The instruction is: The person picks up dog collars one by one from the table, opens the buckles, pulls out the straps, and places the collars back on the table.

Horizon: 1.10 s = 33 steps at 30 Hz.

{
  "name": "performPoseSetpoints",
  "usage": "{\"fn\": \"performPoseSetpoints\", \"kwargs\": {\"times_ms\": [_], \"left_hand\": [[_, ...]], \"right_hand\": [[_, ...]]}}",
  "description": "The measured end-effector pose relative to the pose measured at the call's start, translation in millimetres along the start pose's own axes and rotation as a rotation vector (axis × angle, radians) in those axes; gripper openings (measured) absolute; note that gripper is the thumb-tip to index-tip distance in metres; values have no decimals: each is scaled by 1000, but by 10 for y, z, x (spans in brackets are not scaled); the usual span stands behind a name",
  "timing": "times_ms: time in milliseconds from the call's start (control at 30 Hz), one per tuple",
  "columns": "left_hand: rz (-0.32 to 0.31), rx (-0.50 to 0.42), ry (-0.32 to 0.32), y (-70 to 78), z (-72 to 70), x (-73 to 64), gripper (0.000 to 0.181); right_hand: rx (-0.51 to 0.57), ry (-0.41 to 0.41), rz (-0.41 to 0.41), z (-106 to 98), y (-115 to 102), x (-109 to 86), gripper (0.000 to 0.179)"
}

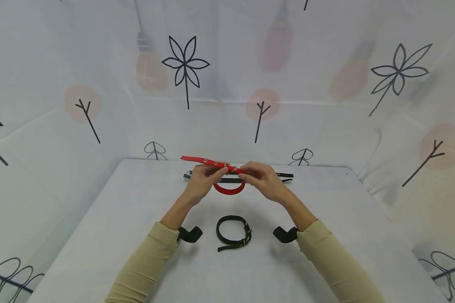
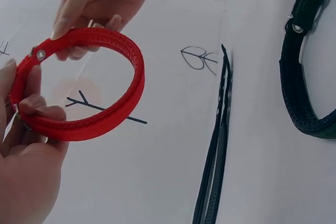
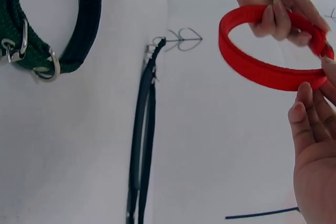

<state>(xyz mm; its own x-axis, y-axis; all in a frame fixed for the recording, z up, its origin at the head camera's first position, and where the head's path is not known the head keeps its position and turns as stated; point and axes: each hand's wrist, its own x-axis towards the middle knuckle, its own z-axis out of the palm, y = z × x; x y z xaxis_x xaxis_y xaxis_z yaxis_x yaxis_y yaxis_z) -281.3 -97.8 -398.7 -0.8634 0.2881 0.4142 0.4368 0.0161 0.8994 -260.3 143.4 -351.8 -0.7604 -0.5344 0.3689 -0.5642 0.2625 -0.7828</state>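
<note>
We are seeing a red collar [image 1: 229,191] near the middle of the head view, and two hands are holding it up off the worktop [image 1: 136,206]. The left hand [image 1: 202,182] is pinching it on the left with its thumb and bent fingers. The right hand [image 1: 264,178] is pinching the band on the right between thumb and fingers. Both are gripping the same red collar.

What we are minding most is how the red band is lying. Its loop is hanging down between the hands. Its long loose tail [image 1: 192,158] is pointing to the upper left of the frame, poking out past the left hand. That straight part is running almost sideways, tipping a little down toward the right. Some shiny metal bits [image 1: 234,169] are sitting between the two thumbs, and to us the left hand is looking nearer to them and to the tail.

Behind the hands, some dark strap [image 1: 231,180] is lying sideways; we are not able to tell if it is one piece or two. Closer to the bottom of the frame, a dark green collar [image 1: 218,230] is lying in a ring on the worktop, well apart from both hands, with its own tail pointing left.
</note>
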Motion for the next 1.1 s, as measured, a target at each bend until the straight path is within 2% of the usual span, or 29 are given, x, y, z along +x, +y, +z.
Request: {"fn": "performPoseSetpoints", "kwargs": {"times_ms": [100, 200, 400, 533, 667, 900, 1100], "left_hand": [[9, -57, 47, -27, -14, 3, 28], [5, -78, 64, -19, -15, 2, 28], [-25, -35, 37, -17, 27, -1, 28], [-16, -22, 20, -18, 57, -7, 27], [-2, -43, 19, -26, 44, -9, 28], [-17, -49, 73, 4, -24, -11, 30], [-3, -59, 51, 16, -15, -9, 31]], "right_hand": [[11, 15, 33, -24, 36, -18, 20], [-4, 13, 54, -40, 37, -28, 20], [-78, 38, 3, -4, -41, 5, 17], [-105, 56, -33, 14, -77, 21, 14], [-107, 60, -33, -5, -52, 6, 15], [-46, 71, 12, -69, -10, -40, 16], [-63, 54, -7, -52, -74, -5, 16]]}}
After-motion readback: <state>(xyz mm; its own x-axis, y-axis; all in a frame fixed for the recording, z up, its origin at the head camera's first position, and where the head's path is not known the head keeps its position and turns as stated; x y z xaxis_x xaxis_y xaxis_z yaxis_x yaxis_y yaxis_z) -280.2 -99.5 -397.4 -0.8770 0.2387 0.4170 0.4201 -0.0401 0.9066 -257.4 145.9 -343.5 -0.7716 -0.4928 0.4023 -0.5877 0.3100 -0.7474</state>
